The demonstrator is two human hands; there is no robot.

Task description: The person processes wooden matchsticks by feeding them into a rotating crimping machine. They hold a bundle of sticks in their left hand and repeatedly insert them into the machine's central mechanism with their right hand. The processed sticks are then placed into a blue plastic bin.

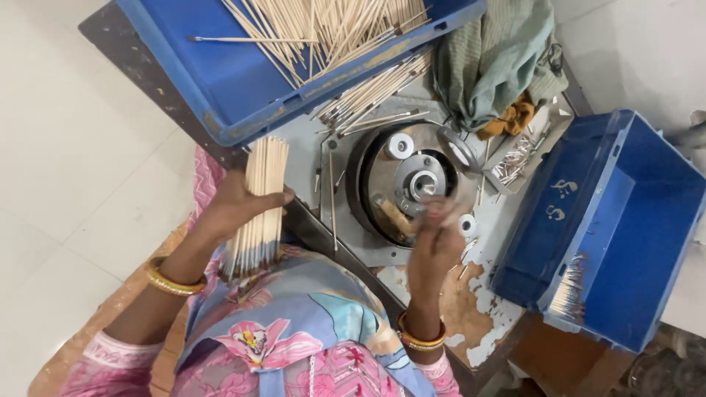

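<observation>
1. L. hand (pixel 239 206): closed round a thick bundle of sticks (pixel 261 202), not yet worked.
2. R. hand (pixel 435 239): fingers pinched at the round machine head (pixel 412 184); item held can't be told.
3. Crate (pixel 632 235) right of r. hand: few finished sticks (pixel 570 290); most work judged left.

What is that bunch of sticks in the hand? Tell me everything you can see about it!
The bundle of sticks is a thick handful of thin, pale sticks that look like wood, all packed side by side. The left hand grips it around the middle, fingers wrapped across the front. It stands almost upright, leaning slightly. The lower ends look darker, greyish. Its top reaches the edge of a blue tray that holds more loose sticks, and its bottom hangs over the person's flowery clothing.
</observation>
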